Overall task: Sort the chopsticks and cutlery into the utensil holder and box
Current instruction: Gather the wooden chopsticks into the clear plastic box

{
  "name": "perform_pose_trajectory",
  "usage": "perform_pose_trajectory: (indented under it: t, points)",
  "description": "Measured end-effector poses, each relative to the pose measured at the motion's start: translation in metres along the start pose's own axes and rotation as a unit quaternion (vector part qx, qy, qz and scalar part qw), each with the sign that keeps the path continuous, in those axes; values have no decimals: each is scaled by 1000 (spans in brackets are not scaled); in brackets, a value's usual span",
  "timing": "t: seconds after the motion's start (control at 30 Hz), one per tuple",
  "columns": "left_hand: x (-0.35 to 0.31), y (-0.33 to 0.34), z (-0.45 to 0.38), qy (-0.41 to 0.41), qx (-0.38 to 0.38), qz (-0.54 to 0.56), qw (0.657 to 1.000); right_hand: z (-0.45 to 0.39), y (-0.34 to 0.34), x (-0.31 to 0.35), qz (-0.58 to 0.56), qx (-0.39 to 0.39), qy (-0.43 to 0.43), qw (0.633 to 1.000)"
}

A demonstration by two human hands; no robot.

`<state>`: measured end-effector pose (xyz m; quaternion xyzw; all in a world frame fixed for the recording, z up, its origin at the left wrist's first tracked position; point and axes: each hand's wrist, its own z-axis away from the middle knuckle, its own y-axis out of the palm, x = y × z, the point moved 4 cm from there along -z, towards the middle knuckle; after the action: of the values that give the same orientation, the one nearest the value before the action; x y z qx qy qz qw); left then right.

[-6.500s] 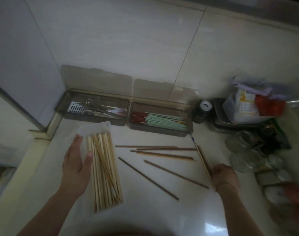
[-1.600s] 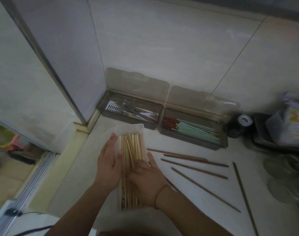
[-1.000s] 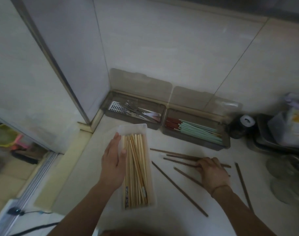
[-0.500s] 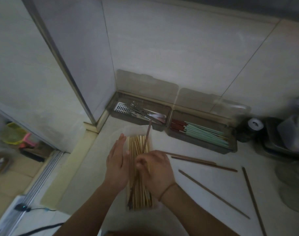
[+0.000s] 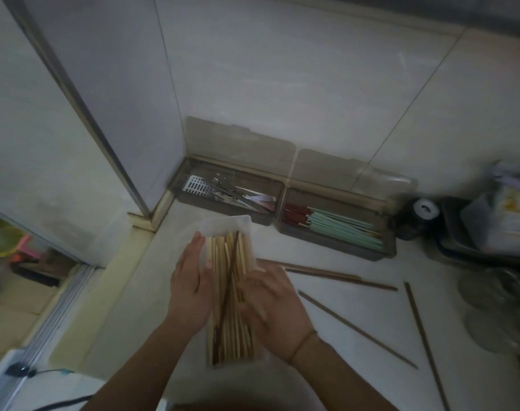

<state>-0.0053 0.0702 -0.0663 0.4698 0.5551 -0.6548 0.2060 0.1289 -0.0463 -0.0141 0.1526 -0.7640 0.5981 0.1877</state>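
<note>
A clear box (image 5: 223, 225) full of pale chopsticks (image 5: 242, 256) is seen on the white counter (image 5: 356, 345), with one dark chopstick (image 5: 227, 295) laid slanting on top of the pale ones. The left hand (image 5: 189, 292) is laid flat along the left side of the box, with its fingers straight and pressed together. The right hand (image 5: 275, 307) is placed over the right side of the box; it is blurred, its fingers look loosely bent over the chopsticks, and whether anything is pinched cannot be told. Four more dark chopsticks (image 5: 356, 329) are left lying loose on the counter to the right, apart from the box. At the wall, two brown holders are set side by side: metal cutlery (image 5: 223, 192) is kept in the left holder (image 5: 261, 219), and red and green chopsticks (image 5: 341, 226) are kept in the right holder (image 5: 335, 246).
</note>
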Motion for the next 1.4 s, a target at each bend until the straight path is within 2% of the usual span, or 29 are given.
perform_pose_trajectory:
  t: [0.03, 0.1, 0.13, 0.2, 0.27, 0.37, 0.4, 0.53, 0.6, 0.67, 0.73, 0.8, 0.87, 0.97, 1.07, 1.17, 1.3, 1.4]
  points:
    - [0, 0, 0, -3, 2, 1, 1000, 12, -14, -15, -30, -66, 20, 997]
    - [-1, 1, 1, -3, 2, 5, 1000, 46, -40, -62, -3, -173, 107, 979]
    - [-1, 1, 1, -1, 1, 7, 1000, 68, -51, -91, 41, -201, 174, 963]
    - [-2, 1, 0, 1, -2, 10, 1000, 117, -69, -147, 123, -210, 326, 913]
    - [0, 2, -1, 1, -3, 8, 1000, 167, -80, -198, 170, -152, 471, 852]
    - [2, 3, 0, 1, -1, 6, 1000, 218, -79, -238, 220, 33, 594, 773]
    - [2, 3, 0, 2, -3, 7, 1000, 225, -76, -242, 217, 57, 607, 763]
    - [2, 2, 0, 4, -9, 7, 1000, 206, -83, -227, 204, 35, 613, 762]
    - [2, 2, 1, -2, -7, 14, 1000, 174, -103, -200, 128, -48, 585, 800]
    - [3, 2, 1, -12, -4, 21, 1000, 130, -125, -160, 67, -137, 505, 850]
    - [4, 3, 1, -22, -3, 23, 999, 78, -138, -108, 95, -180, 334, 920]
    - [6, 3, 1, -23, -7, 26, 999, 34, -127, -58, 159, -161, 85, 970]
    - [6, 4, 1, -20, -9, 27, 999, 2, -101, -28, 218, -82, -117, 965]
    - [7, 3, 0, -17, -12, 27, 999, -27, -47, -5, 263, 23, -270, 926]
    - [7, 3, 0, -6, -18, 27, 999, -40, 1, 6, 260, 95, -322, 905]
    - [7, 4, 0, -1, -16, 27, 1000, -53, 25, 11, 260, 150, -307, 903]
    - [8, 4, 0, 1, -14, 32, 999, -66, 43, 13, 245, 190, -273, 911]
    - [8, 4, -1, 2, -18, 37, 999, -67, 42, 7, 181, 165, -249, 937]
